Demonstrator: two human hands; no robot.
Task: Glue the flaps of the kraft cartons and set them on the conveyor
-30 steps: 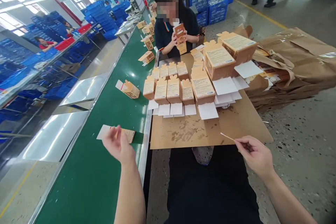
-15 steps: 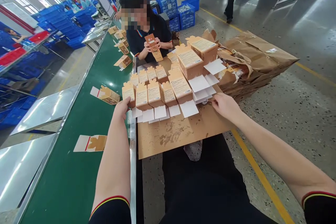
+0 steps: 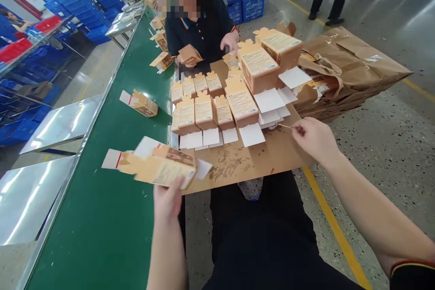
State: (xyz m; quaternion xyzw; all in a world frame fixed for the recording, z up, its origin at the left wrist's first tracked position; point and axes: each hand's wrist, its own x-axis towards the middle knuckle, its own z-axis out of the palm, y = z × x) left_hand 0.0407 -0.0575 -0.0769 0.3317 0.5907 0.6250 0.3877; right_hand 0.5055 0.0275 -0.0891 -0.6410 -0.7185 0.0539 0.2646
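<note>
In my left hand (image 3: pixel 168 197) is an open carton (image 3: pixel 173 172), brown with printed panels and white end flaps, tilted over the conveyor's edge. My fingers close on its near side. Partly behind it, another carton (image 3: pixel 111 159) with a red-lined white flap lies on the green belt. My right hand (image 3: pixel 311 138) pinches the end of a thin brown strand (image 3: pixel 286 126) above the cardboard sheet (image 3: pixel 238 170). The strand's other end reaches a small clear item (image 3: pixel 273 126) beside the carton flaps. Several open cartons (image 3: pixel 204 111) stand in rows on the sheet.
The green conveyor belt (image 3: pixel 98 217) runs along my left, with a carton (image 3: pixel 146 103) farther up. Across from me a co-worker (image 3: pixel 200 31) holds a carton (image 3: pixel 189 54). A brown paper-wrapped stack (image 3: pixel 360 63) stands at right. Blue crates (image 3: pixel 253 2) are behind.
My left hand has taken the nearest left carton from the row and brought it toward me over the belt. My right hand has drawn back slightly with the strand. The co-worker's carton is lower.
</note>
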